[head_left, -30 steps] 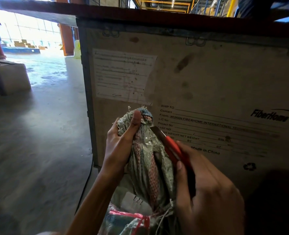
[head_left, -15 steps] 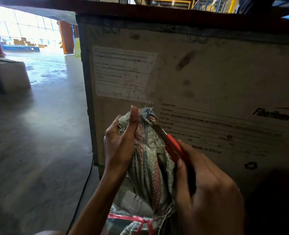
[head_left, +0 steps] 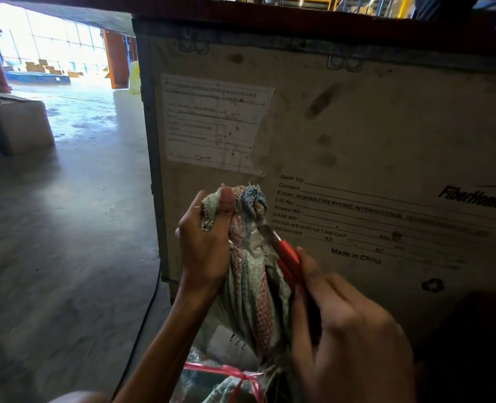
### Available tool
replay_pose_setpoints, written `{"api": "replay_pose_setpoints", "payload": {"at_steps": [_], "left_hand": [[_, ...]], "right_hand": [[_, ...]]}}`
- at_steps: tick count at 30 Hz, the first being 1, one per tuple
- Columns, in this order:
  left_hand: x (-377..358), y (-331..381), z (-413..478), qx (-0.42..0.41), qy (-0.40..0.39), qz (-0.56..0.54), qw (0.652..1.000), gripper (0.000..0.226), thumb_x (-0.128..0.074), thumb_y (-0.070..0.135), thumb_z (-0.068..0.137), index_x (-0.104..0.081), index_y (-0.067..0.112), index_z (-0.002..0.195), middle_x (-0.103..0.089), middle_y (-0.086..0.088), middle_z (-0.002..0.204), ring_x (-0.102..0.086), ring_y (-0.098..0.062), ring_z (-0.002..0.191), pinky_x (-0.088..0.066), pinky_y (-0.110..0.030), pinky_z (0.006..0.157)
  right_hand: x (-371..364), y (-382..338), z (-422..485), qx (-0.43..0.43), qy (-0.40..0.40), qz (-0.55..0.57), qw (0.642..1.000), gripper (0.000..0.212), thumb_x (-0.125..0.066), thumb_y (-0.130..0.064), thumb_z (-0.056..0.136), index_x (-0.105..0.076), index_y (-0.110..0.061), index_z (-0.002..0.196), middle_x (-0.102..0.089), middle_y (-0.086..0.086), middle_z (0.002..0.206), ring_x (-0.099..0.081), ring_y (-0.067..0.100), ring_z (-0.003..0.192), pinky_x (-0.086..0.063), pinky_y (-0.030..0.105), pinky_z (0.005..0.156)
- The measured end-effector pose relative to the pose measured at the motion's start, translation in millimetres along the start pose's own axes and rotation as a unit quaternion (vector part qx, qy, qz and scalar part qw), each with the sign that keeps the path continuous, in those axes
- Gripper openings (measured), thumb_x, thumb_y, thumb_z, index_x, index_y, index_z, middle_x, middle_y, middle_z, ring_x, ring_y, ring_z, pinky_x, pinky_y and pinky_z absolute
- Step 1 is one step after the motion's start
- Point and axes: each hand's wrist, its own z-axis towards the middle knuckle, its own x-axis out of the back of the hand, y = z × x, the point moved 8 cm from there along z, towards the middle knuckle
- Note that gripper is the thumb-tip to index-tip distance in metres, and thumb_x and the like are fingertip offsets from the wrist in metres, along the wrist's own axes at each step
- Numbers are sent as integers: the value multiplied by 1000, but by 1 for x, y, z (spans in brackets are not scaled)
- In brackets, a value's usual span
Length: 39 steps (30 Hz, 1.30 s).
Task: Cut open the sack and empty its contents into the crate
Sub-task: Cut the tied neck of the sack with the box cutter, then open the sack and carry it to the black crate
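A woven sack [head_left: 252, 274] with red and blue stripes stands upright in front of me, its gathered neck bunched at the top. My left hand [head_left: 203, 245] grips that neck, thumb pressed up along it. My right hand [head_left: 348, 335] holds a red-handled cutter [head_left: 287, 257], whose blade tip touches the right side of the neck just under the top knot. A pink plastic tie [head_left: 235, 373] wraps the sack lower down. Directly behind the sack rises the side wall of the big wooden crate [head_left: 357, 135], with a paper label and printed shipping text.
Bare concrete floor [head_left: 66, 242] stretches to the left toward a bright open doorway. A cardboard box [head_left: 20, 126] sits at the far left. A dark cable [head_left: 145, 315] runs along the floor by the crate's corner.
The cutter's blade has moved up along the sack's neck to just below the knot. My left hand has kept its grip and shifted slightly higher.
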Motion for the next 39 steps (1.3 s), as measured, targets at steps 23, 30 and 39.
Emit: {"api": "replay_pose_setpoints", "payload": {"at_steps": [23, 30, 39], "left_hand": [[-64, 1, -54, 218, -314, -150, 912, 59, -44, 81, 72, -80, 41, 96, -81, 1, 106, -75, -19, 103, -61, -34, 88], [-67, 7, -62, 135, -317, 14, 939, 83, -88, 28, 61, -51, 31, 136, -73, 3, 115, -70, -13, 107, -59, -42, 95], [-62, -10, -52, 64, -359, 211, 907, 33, -65, 19, 85, -59, 41, 109, -78, 4, 94, -74, -15, 87, -60, -45, 86]], "right_hand": [[-6, 92, 9, -217, -64, 294, 929, 51, -88, -34, 64, -61, -39, 106, -74, -16, 100, -71, -1, 91, -60, 37, 82], [11, 116, 18, -195, 12, 305, 932, 40, -82, -11, 74, -63, -33, 101, -72, -22, 92, -68, -8, 85, -53, 9, 72], [32, 141, 22, -136, 61, -7, 989, 45, -75, -16, 73, -60, -33, 112, -75, -2, 86, -71, 25, 72, -58, 37, 66]]}}
